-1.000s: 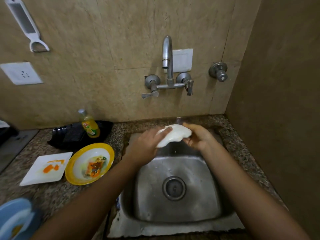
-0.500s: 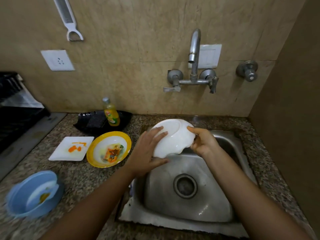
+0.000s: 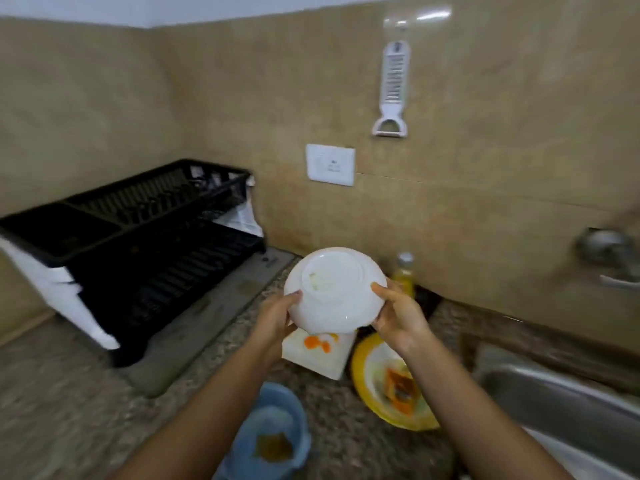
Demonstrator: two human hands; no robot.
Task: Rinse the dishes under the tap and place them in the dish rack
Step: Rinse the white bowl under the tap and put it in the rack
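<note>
Both hands hold a white bowl (image 3: 334, 292) bottom-up above the counter, its base facing me. My left hand (image 3: 277, 318) grips its left rim and my right hand (image 3: 398, 315) its right rim. A black two-tier dish rack (image 3: 138, 244) stands at the left against the wall, apart from the bowl. Under the bowl lie a white square plate (image 3: 320, 355) with orange scraps and a yellow-rimmed plate (image 3: 388, 382) with food bits. A blue bowl (image 3: 273, 434) with residue sits near my forearms. The tap is out of view.
The steel sink (image 3: 568, 403) edge shows at the right, with a wall valve (image 3: 606, 251) above it. A soap bottle (image 3: 403, 271) stands behind the bowl. A white peeler (image 3: 393, 88) and a socket (image 3: 330, 164) hang on the tiled wall. The counter is speckled granite.
The bowl has left the sink and travelled left over the dirty plates, still in both hands. My view swung left, bringing the dish rack in and pushing the tap out.
</note>
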